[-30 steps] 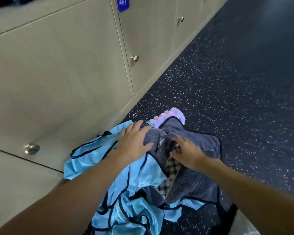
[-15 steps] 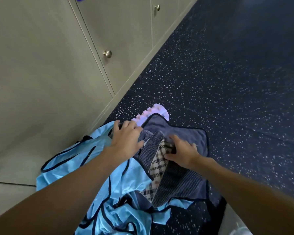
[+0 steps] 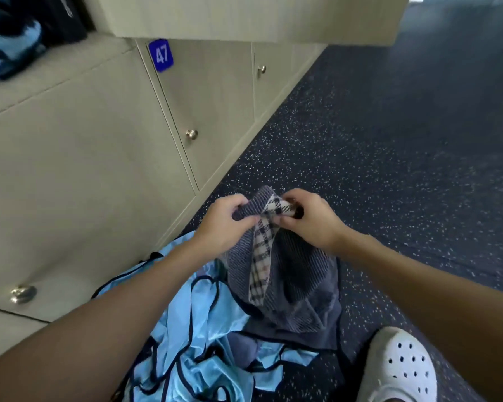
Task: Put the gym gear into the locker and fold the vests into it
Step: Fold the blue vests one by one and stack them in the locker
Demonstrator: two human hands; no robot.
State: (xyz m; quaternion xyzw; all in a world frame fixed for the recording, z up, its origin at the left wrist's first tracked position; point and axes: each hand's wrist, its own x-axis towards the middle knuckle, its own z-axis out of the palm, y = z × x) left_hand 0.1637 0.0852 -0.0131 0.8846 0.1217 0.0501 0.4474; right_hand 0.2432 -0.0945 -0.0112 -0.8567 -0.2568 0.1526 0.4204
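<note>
Vest (image 3: pixel 8 46) inside locker (image 3: pixel 96 55); towel (image 3: pixel 291 271) outside

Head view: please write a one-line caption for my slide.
The left hand and right hand hold a towel over blue vests on the floor beside lockers.

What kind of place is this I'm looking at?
Probably a gym changing room: lockers with round knobs, one numbered 47, a dark speckled floor, and blue vests heaped beside the towel that the left hand and right hand grip.

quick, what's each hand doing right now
left hand: grips the striped towel
right hand: pinches the same towel's top edge
</note>
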